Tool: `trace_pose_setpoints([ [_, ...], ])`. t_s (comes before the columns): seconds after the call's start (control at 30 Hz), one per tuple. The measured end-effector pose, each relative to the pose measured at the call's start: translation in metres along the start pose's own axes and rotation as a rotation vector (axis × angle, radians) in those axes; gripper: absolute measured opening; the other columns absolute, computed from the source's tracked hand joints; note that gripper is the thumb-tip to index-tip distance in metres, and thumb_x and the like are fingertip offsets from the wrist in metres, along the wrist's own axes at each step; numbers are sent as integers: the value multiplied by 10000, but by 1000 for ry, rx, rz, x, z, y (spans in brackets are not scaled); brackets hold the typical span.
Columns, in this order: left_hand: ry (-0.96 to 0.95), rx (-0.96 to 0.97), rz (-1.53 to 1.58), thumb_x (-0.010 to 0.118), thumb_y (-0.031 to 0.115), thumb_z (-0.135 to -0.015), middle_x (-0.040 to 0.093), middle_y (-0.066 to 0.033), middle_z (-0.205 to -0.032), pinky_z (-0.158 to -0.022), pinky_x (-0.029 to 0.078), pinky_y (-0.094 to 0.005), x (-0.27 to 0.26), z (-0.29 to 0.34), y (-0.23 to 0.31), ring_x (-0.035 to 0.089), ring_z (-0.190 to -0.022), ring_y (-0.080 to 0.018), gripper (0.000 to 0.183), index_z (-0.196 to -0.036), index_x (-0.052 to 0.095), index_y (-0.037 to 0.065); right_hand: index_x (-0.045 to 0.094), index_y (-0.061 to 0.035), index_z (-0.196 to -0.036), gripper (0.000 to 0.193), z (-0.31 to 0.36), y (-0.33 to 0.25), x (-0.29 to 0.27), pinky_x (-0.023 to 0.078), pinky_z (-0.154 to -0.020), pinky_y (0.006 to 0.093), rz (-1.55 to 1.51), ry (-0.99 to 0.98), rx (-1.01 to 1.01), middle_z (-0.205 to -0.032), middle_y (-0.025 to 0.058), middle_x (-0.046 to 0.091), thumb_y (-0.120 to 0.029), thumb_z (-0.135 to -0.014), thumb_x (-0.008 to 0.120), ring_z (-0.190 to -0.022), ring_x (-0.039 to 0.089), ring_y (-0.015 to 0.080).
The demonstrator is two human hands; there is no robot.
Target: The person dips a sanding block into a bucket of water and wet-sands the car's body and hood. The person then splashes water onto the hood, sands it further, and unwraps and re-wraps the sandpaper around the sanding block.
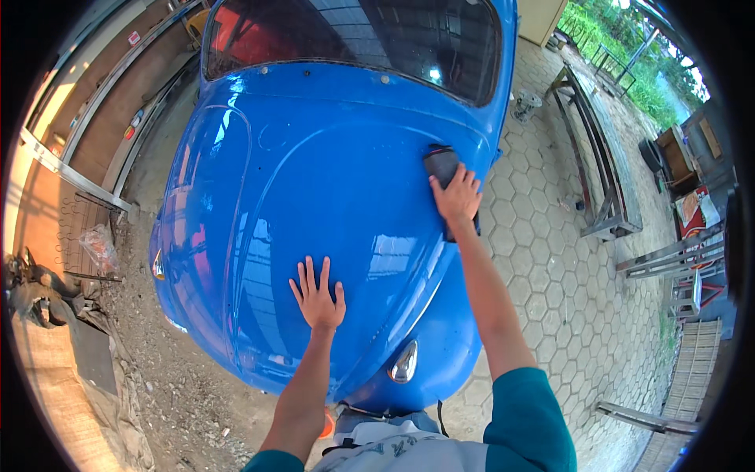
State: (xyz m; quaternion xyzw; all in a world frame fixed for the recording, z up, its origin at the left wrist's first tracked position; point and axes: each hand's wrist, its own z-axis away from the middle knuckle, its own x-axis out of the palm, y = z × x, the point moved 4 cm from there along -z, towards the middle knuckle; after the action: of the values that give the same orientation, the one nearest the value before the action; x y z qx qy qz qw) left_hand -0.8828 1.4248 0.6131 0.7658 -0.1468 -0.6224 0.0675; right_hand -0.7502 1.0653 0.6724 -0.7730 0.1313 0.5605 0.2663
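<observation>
A glossy blue car hood (338,181) fills the middle of the view, curving down toward me. My left hand (318,297) lies flat on its lower middle, fingers spread, with nothing in it. Near the hood's right edge, my right hand (458,197) holds a long, dark grey pad (442,164) against the paint. The pad sticks out above the fingers, and a bit of its lower end shows below the palm; its middle is covered by the hand. Whether it is cloth or sponge I cannot tell.
Beyond the hood is the windshield (354,35). A chrome-trimmed lamp (403,362) sits on the front right fender. On the right, a wooden bench (594,157) stands on hexagonal paving (543,259). Gravelly ground (177,393) and a plastic bag (98,248) lie on the left.
</observation>
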Motion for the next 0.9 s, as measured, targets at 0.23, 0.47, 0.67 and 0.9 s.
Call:
trace_pose_setpoints([
  [0.23, -5, -3, -9, 456, 400, -950, 282, -94, -1636, -1216, 100, -597, 0, 5, 11, 245, -1507, -338, 579, -1520, 430, 300, 452, -78, -1415, 824, -92, -29, 8, 456, -945, 526, 12, 50, -18, -1309, 165, 539, -661, -854, 607, -1209, 515, 377],
  [0.47, 7, -9, -36, 472, 388, -951, 287, -107, -1627, -1219, 101, -588, -6, -4, -3, 243, -1501, -354, 586, -1524, 418, 279, 471, -104, -1428, 816, 87, -159, -4, 444, -892, 460, -82, -115, -809, -1232, 109, 578, -641, -833, 621, -1099, 536, 305],
  [0.67, 32, -21, -5, 490, 407, -953, 294, -98, -1624, -1220, 108, -584, -6, -4, -2, 240, -1503, -349, 505, -1431, 495, 246, 482, -103, -1422, 814, 124, -129, -5, 452, -858, 468, -135, -132, -943, -1224, 125, 566, -644, -828, 613, -1058, 540, 307],
  [0.9, 35, -3, 20, 485, 396, -962, 295, -90, -1626, -1219, 115, -581, -3, -1, 4, 246, -1501, -345, 492, -1435, 492, 263, 457, -72, -1424, 842, -78, -38, 7, 466, -920, 514, -19, 31, -228, -1248, 176, 557, -671, -852, 604, -1156, 540, 383],
])
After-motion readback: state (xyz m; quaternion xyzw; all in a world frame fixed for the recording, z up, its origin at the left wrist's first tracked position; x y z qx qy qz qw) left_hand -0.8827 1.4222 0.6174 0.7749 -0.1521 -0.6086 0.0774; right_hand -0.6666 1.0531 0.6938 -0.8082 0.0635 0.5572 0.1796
